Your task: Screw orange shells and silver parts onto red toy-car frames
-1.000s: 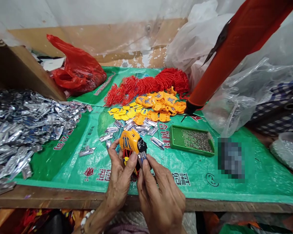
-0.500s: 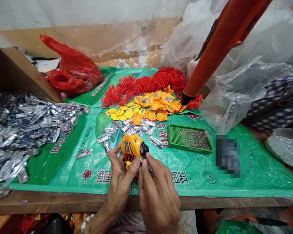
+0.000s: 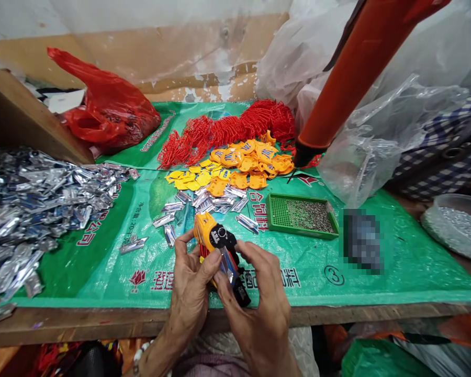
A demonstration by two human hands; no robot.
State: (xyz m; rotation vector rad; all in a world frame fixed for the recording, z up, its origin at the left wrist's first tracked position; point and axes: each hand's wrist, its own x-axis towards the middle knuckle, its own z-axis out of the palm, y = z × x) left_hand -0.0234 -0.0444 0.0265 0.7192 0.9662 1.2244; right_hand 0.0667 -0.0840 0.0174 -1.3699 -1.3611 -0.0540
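Near the table's front edge I hold a plastic toy with a glossy orange shell, a black end, some red and yellow below, and a silver-and-blue strip along its side. My left hand is wrapped round its left side, thumb pressed on top. My right hand grips it from the right: the thumb lies along the silver strip and the index finger touches the black end. Just beyond are loose silver strips, yellow pieces and orange shells.
Red plastic lattice pieces lie behind the shells. A green tray of small screws stands right, near an orange pole. A large heap of silver strips lies left, a red bag behind. Clear plastic bags hang at right.
The toy has been turned in my hands, so its black end and silver strip now show. My right fingers have spread from a pinch around its right side. The view has shifted slightly.
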